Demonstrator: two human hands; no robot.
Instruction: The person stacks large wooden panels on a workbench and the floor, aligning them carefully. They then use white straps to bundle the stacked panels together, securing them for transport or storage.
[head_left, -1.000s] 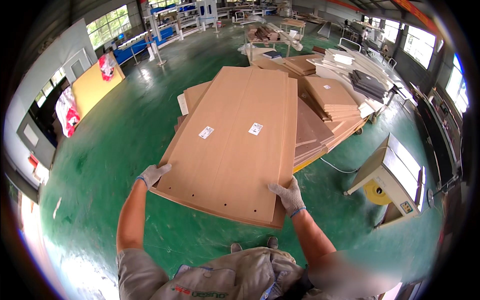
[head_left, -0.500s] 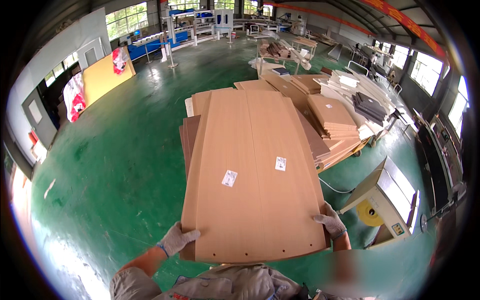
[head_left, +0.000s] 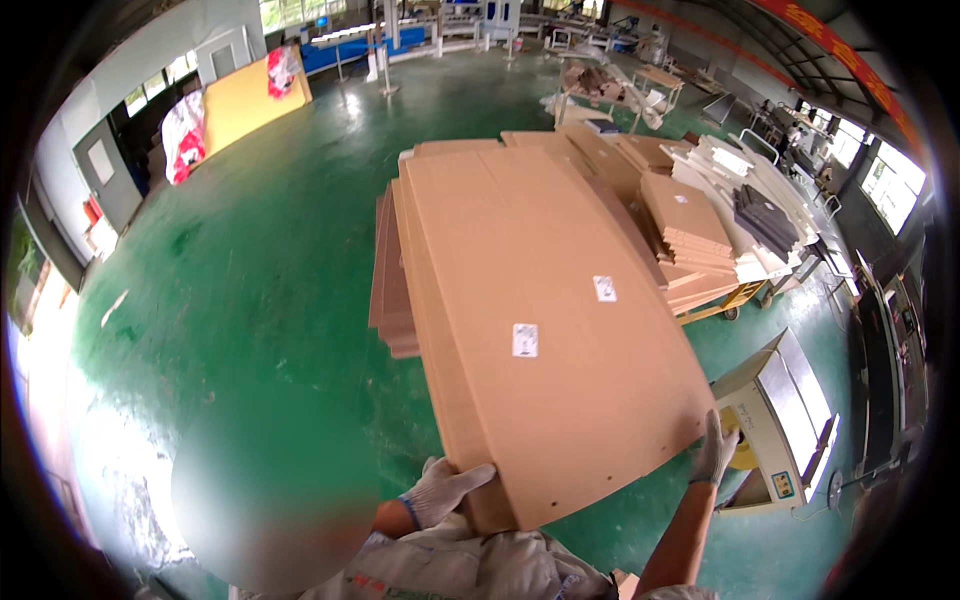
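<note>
A long, flat, light-brown wooden panel (head_left: 540, 320) fills the middle of the view, held up in front of the person above the green painted floor (head_left: 250, 280). Its long axis runs from the near edge at the person's chest away to the far end, leaning slightly to the left as it recedes; the broad face is turned upward and bears two small white stickers (head_left: 525, 340). The near short edge shows a few small drilled holes.

The left hand (head_left: 440, 490), in a white knitted glove, has its grip closed round the panel's near left corner, fingers wrapped over the edge. The right hand (head_left: 715, 452), gloved the same way, clasps the near right corner from the side, fingers curled against the edge.

Beneath and to the left of the panel's far half, a stack of similar brown boards (head_left: 392, 290) lies low above the floor. To the right, further stacks of brown boards (head_left: 690, 225) sit beside piles of white and dark grey sheets (head_left: 760, 200) on a low yellow-framed cart (head_left: 735, 298). Near right, just beside the right hand, stands a cream-coloured box-shaped machine (head_left: 785, 420). Far left, an orange-yellow board (head_left: 240, 105) leans against the wall.
</note>
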